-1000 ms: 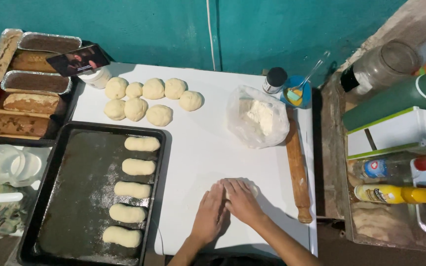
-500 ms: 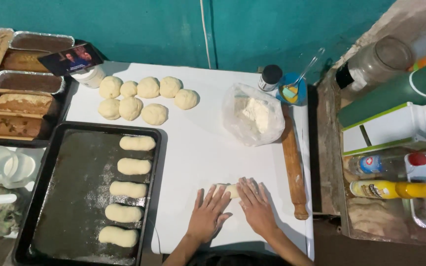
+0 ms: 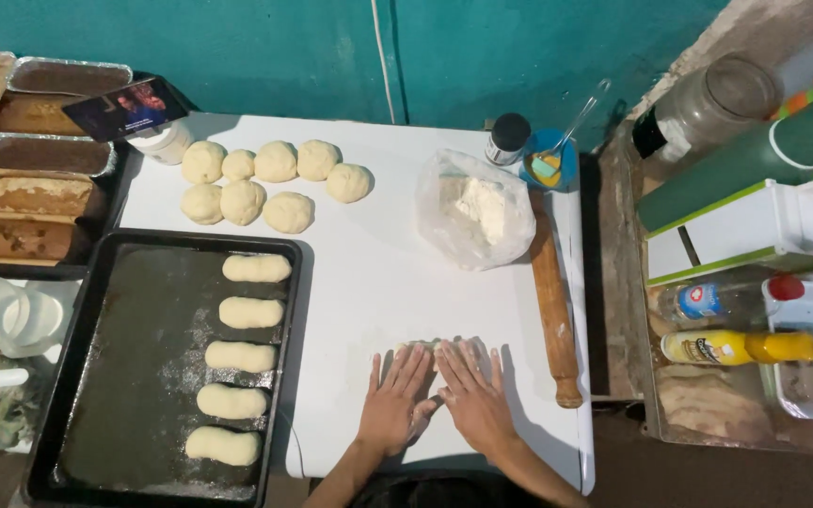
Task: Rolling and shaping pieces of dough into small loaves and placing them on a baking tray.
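Both of my hands lie flat, side by side, on the white work surface (image 3: 378, 282) near its front edge. My left hand (image 3: 395, 403) and my right hand (image 3: 470, 395) press down with fingers spread on a piece of dough (image 3: 428, 346); only a thin pale strip of it shows past the fingertips. Several round dough balls (image 3: 265, 183) sit at the back left of the surface. A black baking tray (image 3: 143, 376) to the left holds several oblong shaped dough pieces (image 3: 242, 356) in a column.
A wooden rolling pin (image 3: 554, 310) lies along the right edge. A clear bag of flour (image 3: 475, 212), a dark-capped jar (image 3: 506, 138) and a blue bowl with a brush (image 3: 549, 162) stand at the back. Foil pans with baked loaves (image 3: 25, 193) are at the far left; bottles (image 3: 736, 346) sit at right.
My hands have slid forward over the dough, from angled together to flat and parallel, covering most of it. The view has shifted slightly.
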